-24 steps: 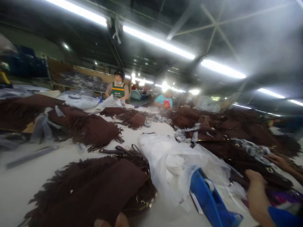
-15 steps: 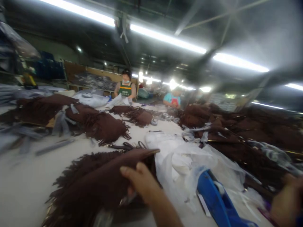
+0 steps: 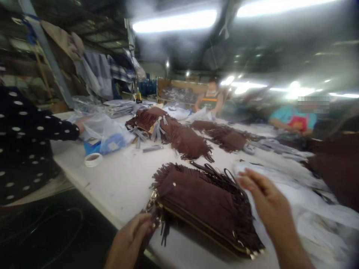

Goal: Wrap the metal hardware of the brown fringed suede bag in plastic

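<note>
Fingers of the person's left hand (image 3: 130, 239) are pinching a short, dark strap with shiny gold metal links (image 3: 153, 203), at the left end of a rectangular, dark brown, suede-like fringed bag (image 3: 202, 198). The bag is lying on the white, smooth surface (image 3: 112, 186) right in front of the person, its gold zip (image 3: 202, 224) now running along the near edge. Half a second ago a hand was gripping that bag and raising one corner; now the corner is resting lower and the hands are standing at opposite ends. The right hand (image 3: 266, 198) is hovering by the far right end, fingers slightly bent and spread, close to the looped, thin, dark brown straps (image 3: 224, 175); whether it is touching them, I cannot tell.

The view is also swinging left. A black sleeve with white polka dots (image 3: 30, 130) is now showing, its hand reaching towards a clear plastic bag with bright blue contents (image 3: 108, 140), and a round, white roll of tape (image 3: 93, 160) is sitting just beside it. The blue tape dispenser is no longer showing. Other brown fringed pieces (image 3: 190, 142) are lying beyond the bag.
</note>
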A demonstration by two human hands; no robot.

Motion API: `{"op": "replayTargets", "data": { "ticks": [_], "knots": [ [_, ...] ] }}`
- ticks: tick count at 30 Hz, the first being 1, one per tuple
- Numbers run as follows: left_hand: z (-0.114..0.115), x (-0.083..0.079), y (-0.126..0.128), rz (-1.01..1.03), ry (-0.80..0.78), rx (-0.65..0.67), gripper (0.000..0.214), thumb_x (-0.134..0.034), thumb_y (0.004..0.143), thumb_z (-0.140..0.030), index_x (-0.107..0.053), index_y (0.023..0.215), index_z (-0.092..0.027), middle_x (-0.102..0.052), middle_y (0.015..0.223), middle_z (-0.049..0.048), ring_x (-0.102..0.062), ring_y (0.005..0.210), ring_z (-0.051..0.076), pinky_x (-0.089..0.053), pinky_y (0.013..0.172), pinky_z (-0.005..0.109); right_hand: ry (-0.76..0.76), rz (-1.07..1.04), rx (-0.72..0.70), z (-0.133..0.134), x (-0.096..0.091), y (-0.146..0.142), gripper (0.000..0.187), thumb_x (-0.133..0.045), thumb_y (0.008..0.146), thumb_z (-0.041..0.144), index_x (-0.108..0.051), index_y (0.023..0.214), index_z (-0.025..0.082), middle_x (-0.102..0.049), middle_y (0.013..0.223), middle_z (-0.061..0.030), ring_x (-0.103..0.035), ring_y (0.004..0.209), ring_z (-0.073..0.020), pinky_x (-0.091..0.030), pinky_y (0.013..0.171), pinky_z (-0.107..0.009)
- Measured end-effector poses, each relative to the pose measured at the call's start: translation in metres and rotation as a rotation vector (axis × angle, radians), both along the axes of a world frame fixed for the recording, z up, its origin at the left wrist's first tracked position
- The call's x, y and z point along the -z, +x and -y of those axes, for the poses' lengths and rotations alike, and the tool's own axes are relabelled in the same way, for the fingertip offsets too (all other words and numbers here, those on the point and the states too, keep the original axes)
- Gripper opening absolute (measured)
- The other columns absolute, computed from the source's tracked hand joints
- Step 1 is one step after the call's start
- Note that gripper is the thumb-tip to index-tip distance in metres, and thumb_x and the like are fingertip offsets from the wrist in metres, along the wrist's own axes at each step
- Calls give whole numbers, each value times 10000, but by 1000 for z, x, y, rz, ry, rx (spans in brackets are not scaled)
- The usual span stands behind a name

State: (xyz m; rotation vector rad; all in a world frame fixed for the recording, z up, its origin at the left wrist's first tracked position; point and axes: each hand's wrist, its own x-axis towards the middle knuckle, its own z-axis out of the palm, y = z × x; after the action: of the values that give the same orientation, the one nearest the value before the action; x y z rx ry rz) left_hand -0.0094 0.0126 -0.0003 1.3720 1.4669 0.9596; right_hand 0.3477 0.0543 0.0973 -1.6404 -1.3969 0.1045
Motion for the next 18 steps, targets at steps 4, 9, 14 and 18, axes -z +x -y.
{"op": "replayTargets", "data": {
  "ticks": [4, 9, 14, 18],
  "knots": [
    [-19, -1, 1, -272, 292, -42, 296, -459, 948, -355, -576, 1205, -265, -598, 1270, 43, -521, 1198, 240, -367, 1032, 359, -169, 244, -363, 15, 54, -94, 252, -520, 931, 242, -638, 1153, 220, -704, 1130, -50, -657, 1038, -195, -522, 900, -307],
    [-51, 2, 12, -298, 281, 53, 270, -435, 942, -309, -593, 1143, -220, -636, 1156, 74, -566, 1112, 248, -411, 981, 403, -133, 847, -322, 9, 83, -136, 377, -554, 821, 19, -648, 1180, 87, -699, 1103, -177, -652, 967, -309, -556, 795, -421],
    [-54, 1, 10, -286, 285, 57, 221, -485, 913, -317, -600, 1081, -231, -636, 1092, 51, -577, 1060, 255, -435, 937, 416, -56, 884, -306, 1, 81, -130, 389, -536, 764, -66, -658, 1116, 48, -694, 892, -158, -637, 789, -290, -553, 678, -416],
    [-38, -2, 7, -299, 335, 55, 197, -505, 916, -343, -569, 1077, -249, -592, 1108, 46, -546, 1073, 255, -440, 920, 410, 125, 838, -324, 22, 79, -120, 332, -449, 890, 24, -595, 1188, 37, -658, 1013, -167, -598, 917, -271, -501, 818, -417]
  ]
}}
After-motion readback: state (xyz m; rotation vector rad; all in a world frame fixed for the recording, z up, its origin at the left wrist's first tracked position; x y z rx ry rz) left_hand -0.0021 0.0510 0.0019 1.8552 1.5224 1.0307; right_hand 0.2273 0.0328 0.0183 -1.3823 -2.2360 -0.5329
